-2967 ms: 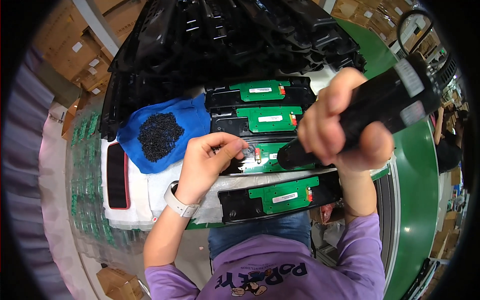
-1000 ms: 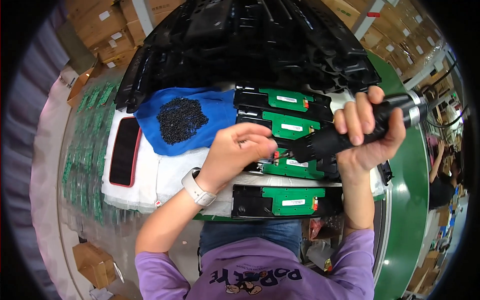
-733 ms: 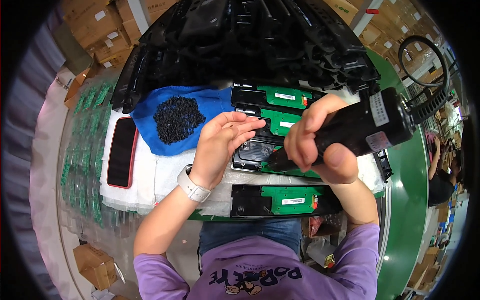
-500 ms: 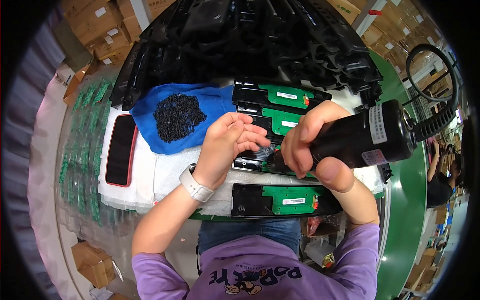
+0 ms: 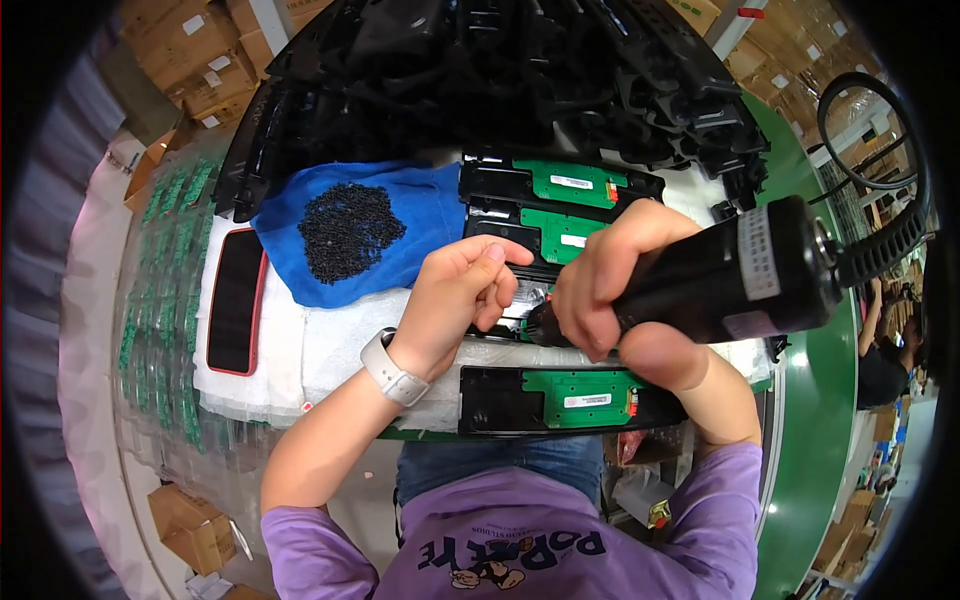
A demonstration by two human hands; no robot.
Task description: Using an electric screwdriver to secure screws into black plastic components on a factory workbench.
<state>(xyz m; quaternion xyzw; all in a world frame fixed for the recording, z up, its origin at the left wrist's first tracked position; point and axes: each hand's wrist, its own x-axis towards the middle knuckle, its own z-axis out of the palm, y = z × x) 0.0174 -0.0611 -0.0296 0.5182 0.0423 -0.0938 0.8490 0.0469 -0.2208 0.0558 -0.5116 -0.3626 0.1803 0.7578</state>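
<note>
Head view from above the bench: I see the right hand (image 5: 612, 285) wrapped firmly round a thick black power screwdriver (image 5: 735, 278), its cable (image 5: 885, 245) looping off the rear end. The tool slants nose-down to the left over the middle panel (image 5: 529, 296), third from the far end of a row of four; the fingers hide much of it, and I cannot tell whether the tip touches. Just left of the nose, the left hand (image 5: 455, 292) has thumb and forefinger drawn together, the others curled; I can't make out whether anything small is pinched there. Nearest the person lies another black panel (image 5: 500, 405) bearing a green board (image 5: 600, 384). Off to the left, a blue cloth (image 5: 430, 190) carries a heap of small black screw-like pieces (image 5: 350, 230), a red-cased phone (image 5: 236, 300) just beside it on white sheeting (image 5: 325, 345). Black plastic parts (image 5: 480, 90) are piled behind.
</note>
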